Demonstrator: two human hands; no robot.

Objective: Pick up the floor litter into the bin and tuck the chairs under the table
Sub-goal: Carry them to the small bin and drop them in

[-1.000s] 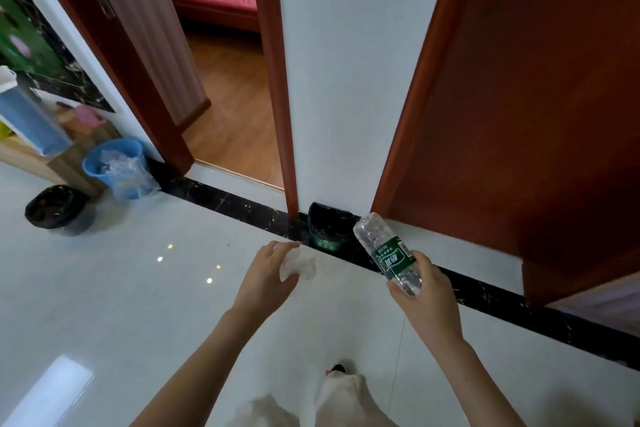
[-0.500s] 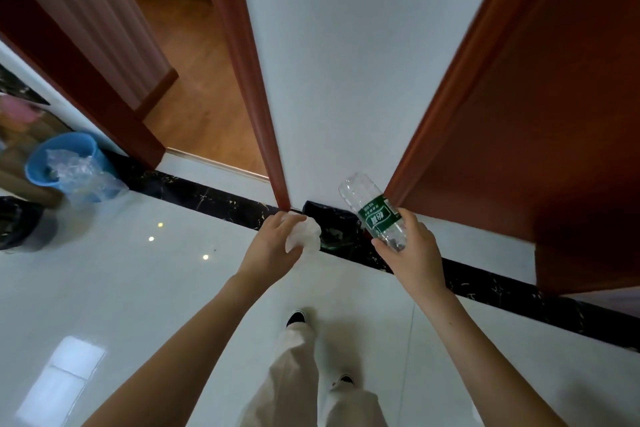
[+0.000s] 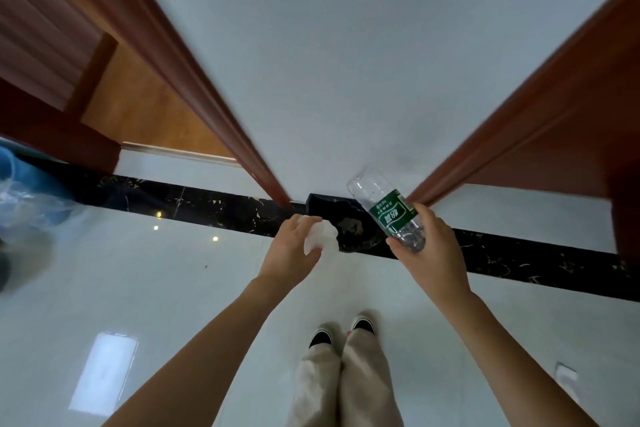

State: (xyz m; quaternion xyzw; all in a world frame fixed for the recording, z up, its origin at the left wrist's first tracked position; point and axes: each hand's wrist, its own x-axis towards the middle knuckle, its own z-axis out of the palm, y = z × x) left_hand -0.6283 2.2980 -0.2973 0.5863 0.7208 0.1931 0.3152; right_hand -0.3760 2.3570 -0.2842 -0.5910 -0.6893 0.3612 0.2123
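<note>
A small black-lined bin [image 3: 349,225] stands on the floor against the white wall, between two brown door frames. My left hand [image 3: 294,253] holds a crumpled white tissue [image 3: 320,237] just left of the bin's rim. My right hand [image 3: 427,251] grips an empty clear plastic bottle [image 3: 386,208] with a green label, tilted up and to the left over the right side of the bin. Both hands hover above the bin; part of it is hidden behind them.
A blue bucket [image 3: 14,166] with a clear plastic liner sits at the far left edge. An open doorway [image 3: 138,107] with a wooden floor lies to the left, a brown door [image 3: 561,135] to the right. My feet [image 3: 341,333] stand on glossy white tiles just behind the bin.
I have stepped closer to the wall and look down more steeply. Both hands, with tissue and bottle, have moved up to the bin.
</note>
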